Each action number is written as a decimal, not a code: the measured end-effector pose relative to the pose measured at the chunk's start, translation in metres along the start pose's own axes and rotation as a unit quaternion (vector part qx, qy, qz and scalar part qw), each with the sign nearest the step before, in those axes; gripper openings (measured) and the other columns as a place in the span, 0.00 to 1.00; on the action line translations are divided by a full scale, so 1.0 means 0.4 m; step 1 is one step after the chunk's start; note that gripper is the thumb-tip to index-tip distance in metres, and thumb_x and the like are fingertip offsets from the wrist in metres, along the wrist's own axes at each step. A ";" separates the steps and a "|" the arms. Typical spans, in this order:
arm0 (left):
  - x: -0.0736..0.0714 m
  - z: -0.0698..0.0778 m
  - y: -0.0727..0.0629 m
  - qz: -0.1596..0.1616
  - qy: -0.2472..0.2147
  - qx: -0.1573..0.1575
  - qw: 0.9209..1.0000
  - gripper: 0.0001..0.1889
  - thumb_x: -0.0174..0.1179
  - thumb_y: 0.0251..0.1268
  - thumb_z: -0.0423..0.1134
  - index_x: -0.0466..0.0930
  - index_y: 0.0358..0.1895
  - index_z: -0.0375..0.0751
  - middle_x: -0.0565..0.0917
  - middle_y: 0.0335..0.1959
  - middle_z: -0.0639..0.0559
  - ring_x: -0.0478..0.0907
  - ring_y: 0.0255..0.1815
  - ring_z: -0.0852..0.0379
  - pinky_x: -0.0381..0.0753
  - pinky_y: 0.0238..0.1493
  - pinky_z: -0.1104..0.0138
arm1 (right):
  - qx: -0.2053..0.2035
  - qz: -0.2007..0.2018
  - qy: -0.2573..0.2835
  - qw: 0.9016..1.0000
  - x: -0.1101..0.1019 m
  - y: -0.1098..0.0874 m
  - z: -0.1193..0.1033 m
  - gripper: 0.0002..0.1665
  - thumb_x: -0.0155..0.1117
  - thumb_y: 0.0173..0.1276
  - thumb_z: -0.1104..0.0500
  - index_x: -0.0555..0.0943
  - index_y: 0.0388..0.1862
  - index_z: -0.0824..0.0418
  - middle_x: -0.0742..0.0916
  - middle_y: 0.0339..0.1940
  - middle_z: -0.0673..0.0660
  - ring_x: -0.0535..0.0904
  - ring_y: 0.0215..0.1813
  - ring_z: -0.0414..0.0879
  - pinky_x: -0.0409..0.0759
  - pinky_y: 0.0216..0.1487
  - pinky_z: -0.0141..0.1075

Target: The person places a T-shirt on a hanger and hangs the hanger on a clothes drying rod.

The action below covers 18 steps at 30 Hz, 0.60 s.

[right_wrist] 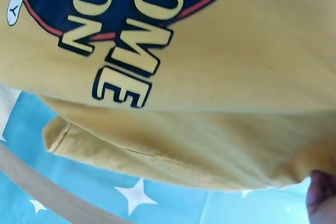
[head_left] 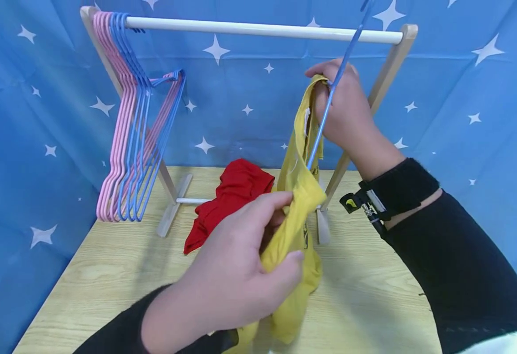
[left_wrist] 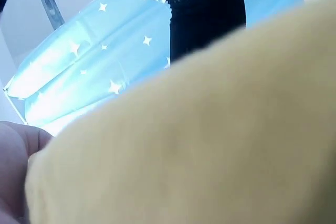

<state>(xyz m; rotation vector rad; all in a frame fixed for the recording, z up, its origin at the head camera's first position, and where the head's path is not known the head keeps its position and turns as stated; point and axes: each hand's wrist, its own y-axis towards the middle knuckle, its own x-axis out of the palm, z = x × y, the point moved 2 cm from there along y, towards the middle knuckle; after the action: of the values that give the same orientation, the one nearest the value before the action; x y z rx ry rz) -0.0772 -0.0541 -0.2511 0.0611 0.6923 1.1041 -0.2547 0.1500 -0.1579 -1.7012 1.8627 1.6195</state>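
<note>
A yellow T-shirt (head_left: 291, 231) with a dark printed front hangs between my two hands. My left hand (head_left: 236, 265) pinches its near side between thumb and fingers, below the neckline. Higher up, my right hand (head_left: 342, 105) grips the far side of the collar. A blue hanger (head_left: 327, 110) slants across the right hand, its lower end inside the neck opening and its hook up beyond the rail. Yellow cloth (left_wrist: 184, 140) fills most of the left wrist view. In the right wrist view, the shirt's lettered print (right_wrist: 131, 51) is seen close up, with fingertips (right_wrist: 321, 195) at the cloth's edge.
A clothes rack with a white rail (head_left: 258, 28) and wooden legs stands behind the hands. Several pink hangers (head_left: 119, 113) and blue hangers (head_left: 141, 123) hang at its left end. Under the rail, a crumpled red garment (head_left: 236, 196) lies on the wooden table (head_left: 108, 275).
</note>
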 end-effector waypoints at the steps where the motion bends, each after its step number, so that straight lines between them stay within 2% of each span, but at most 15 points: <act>1: -0.022 0.100 0.009 -0.006 -0.007 -0.017 1.000 0.33 0.65 0.59 0.39 0.68 0.70 0.48 0.78 0.49 0.63 0.80 0.44 0.67 0.83 0.46 0.67 | 0.013 0.002 0.004 1.000 0.000 0.005 0.006 0.26 0.35 0.82 0.61 0.79 0.62 0.67 0.77 0.63 0.64 0.68 0.65 0.57 0.69 0.60 0.44; 4: -0.009 0.130 0.040 -0.022 -0.018 -0.020 0.999 0.34 0.65 0.58 0.40 0.67 0.70 0.42 0.77 0.49 0.62 0.78 0.46 0.67 0.81 0.48 0.69 | 0.052 0.005 0.017 0.998 -0.002 0.017 0.019 0.25 0.33 0.83 0.59 0.78 0.61 0.66 0.76 0.61 0.62 0.69 0.61 0.54 0.69 0.56 0.42; 6: 0.006 0.120 0.059 -0.029 -0.021 -0.006 0.999 0.35 0.65 0.58 0.42 0.66 0.71 0.42 0.76 0.49 0.62 0.77 0.45 0.67 0.81 0.47 0.69 | 0.071 0.008 0.027 0.997 -0.001 0.023 0.024 0.25 0.33 0.84 0.58 0.77 0.61 0.66 0.76 0.59 0.62 0.70 0.58 0.52 0.69 0.55 0.40; 9: 0.028 0.111 0.086 -0.039 -0.050 0.009 0.998 0.36 0.67 0.57 0.44 0.64 0.70 0.42 0.75 0.47 0.61 0.77 0.44 0.65 0.82 0.45 0.69 | 0.086 0.024 0.046 0.995 0.005 0.027 0.035 0.24 0.33 0.85 0.57 0.75 0.61 0.66 0.77 0.59 0.61 0.72 0.55 0.51 0.69 0.53 0.36; 14: 0.065 0.121 0.122 -0.061 -0.108 -0.008 0.992 0.36 0.67 0.56 0.44 0.63 0.68 0.43 0.75 0.43 0.59 0.78 0.40 0.65 0.82 0.41 0.69 | 0.086 0.098 0.075 0.989 0.021 0.012 0.059 0.20 0.36 0.84 0.62 0.75 0.56 0.71 0.82 0.58 0.65 0.77 0.48 0.53 0.68 0.48 0.32; 16: 0.081 0.117 0.130 -0.067 -0.117 -0.011 0.991 0.36 0.67 0.56 0.44 0.63 0.68 0.44 0.75 0.41 0.59 0.78 0.38 0.65 0.82 0.40 0.69 | 0.087 0.125 0.089 0.984 0.030 0.002 0.064 0.20 0.37 0.82 0.64 0.76 0.54 0.72 0.83 0.55 0.67 0.76 0.42 0.50 0.67 0.45 0.31; 18: 0.093 0.106 0.136 -0.070 -0.123 -0.018 0.990 0.36 0.67 0.56 0.44 0.63 0.67 0.44 0.74 0.42 0.59 0.78 0.38 0.65 0.81 0.40 0.69 | 0.092 0.133 0.111 0.981 0.043 -0.008 0.067 0.19 0.38 0.82 0.64 0.77 0.54 0.73 0.83 0.52 0.69 0.73 0.37 0.44 0.66 0.42 0.30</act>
<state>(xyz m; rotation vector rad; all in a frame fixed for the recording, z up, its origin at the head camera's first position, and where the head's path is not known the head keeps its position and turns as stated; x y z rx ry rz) -0.0878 0.0147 -0.2153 0.1136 0.4491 0.9547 -0.2723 0.1600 -0.1827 -1.6717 2.3539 1.3288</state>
